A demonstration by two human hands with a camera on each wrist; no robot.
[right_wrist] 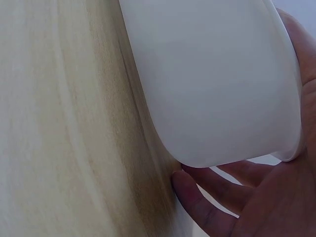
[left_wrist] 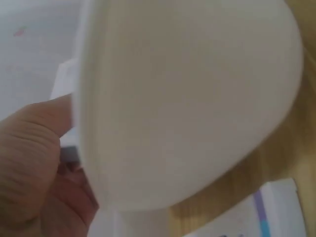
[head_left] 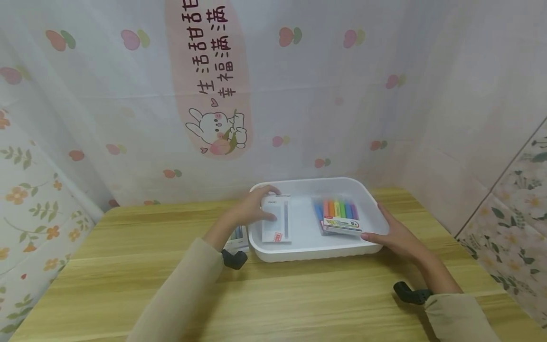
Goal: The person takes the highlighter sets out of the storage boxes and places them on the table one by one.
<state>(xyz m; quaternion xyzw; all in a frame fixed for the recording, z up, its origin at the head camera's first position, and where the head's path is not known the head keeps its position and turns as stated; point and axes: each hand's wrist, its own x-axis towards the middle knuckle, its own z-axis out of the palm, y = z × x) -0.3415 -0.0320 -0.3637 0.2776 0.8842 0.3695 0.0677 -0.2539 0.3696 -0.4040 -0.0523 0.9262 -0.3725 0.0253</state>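
Note:
A white plastic tray [head_left: 305,223] stands at the back of the table. My left hand [head_left: 251,207] reaches over its left side and holds a flat white box [head_left: 277,230] with a red sticker at its lower edge, inside the tray. In the left wrist view the tray wall [left_wrist: 187,108] hides part of that box and the fingertips. My right hand [head_left: 397,237] grips the tray's right end, thumb over the rim and fingers [right_wrist: 197,202] below along the outer wall. A pack of coloured markers [head_left: 342,223] lies in the tray's right half.
Another white box [head_left: 237,240] lies on the wooden table [head_left: 299,299] just left of the tray, partly hidden by my left wrist. A printed curtain [head_left: 299,104] hangs close behind the tray, with more patterned cloth at both sides.

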